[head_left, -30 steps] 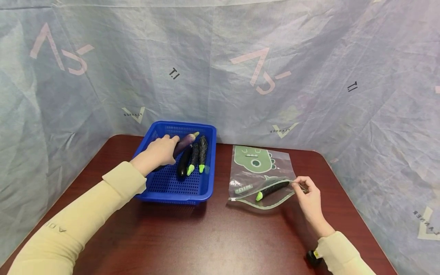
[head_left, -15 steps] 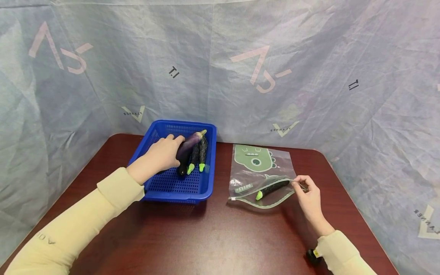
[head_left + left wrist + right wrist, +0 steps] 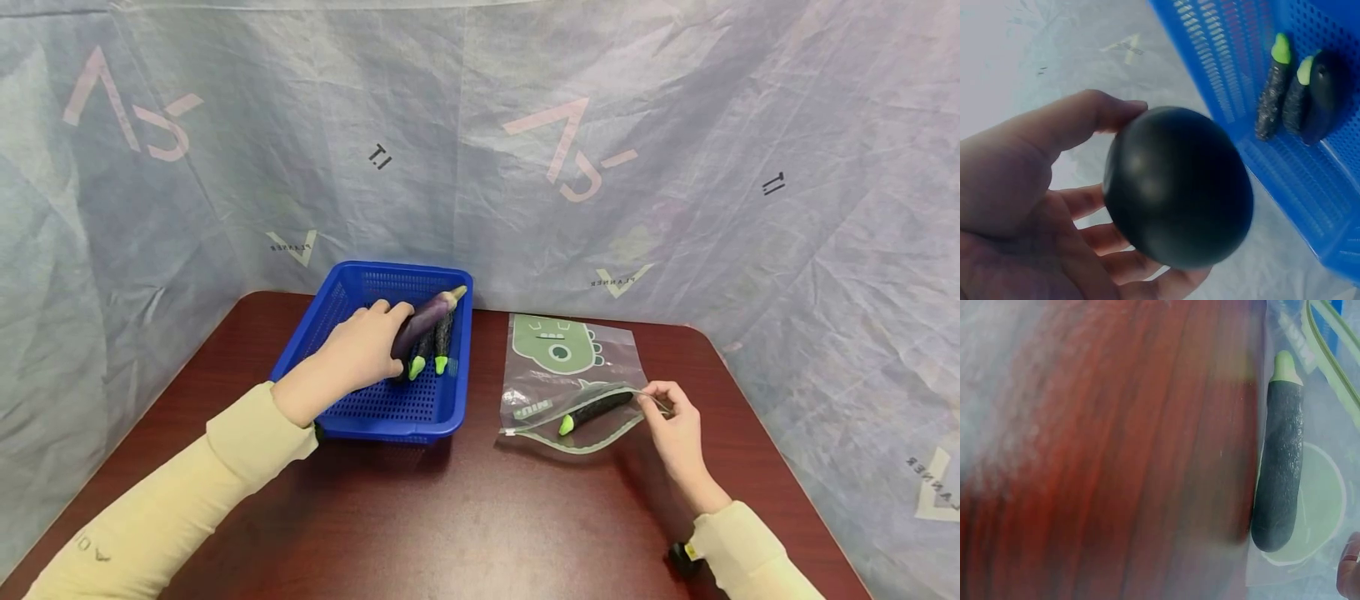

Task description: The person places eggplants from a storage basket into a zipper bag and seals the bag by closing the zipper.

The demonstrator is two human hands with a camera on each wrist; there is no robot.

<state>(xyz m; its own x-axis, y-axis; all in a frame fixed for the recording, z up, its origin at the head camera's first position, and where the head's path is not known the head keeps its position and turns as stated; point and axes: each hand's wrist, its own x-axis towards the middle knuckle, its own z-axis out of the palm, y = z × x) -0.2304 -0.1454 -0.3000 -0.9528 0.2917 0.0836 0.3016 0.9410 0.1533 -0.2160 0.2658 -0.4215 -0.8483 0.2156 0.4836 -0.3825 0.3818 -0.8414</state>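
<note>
My left hand (image 3: 358, 348) grips a purple eggplant (image 3: 426, 321) over the blue basket, its stem pointing up to the right. In the left wrist view the eggplant's dark rounded end (image 3: 1175, 187) faces the camera, with thumb and fingers around it. Two bumpy cucumbers (image 3: 1272, 94) with bright green tips lie in the basket beside a smooth dark eggplant (image 3: 1330, 94). My right hand (image 3: 677, 429) pinches the rim of a clear zip bag (image 3: 626, 354) at its right end, and the mouth gapes. Inside the bag lies a dark cucumber (image 3: 1280, 462) with a pale green tip.
The blue perforated basket (image 3: 459, 408) stands at the back left of the dark red table (image 3: 480, 517). A zip slider (image 3: 510, 432) sits at the bag's left corner. Grey printed cloth (image 3: 480, 167) encloses the back and sides. A black object (image 3: 682, 560) is by the right cuff.
My left hand has shifted the gripped eggplant to the right across the basket, over the other vegetables, and its stem now reaches the right rim. The right hand and the bag stay in place.
</note>
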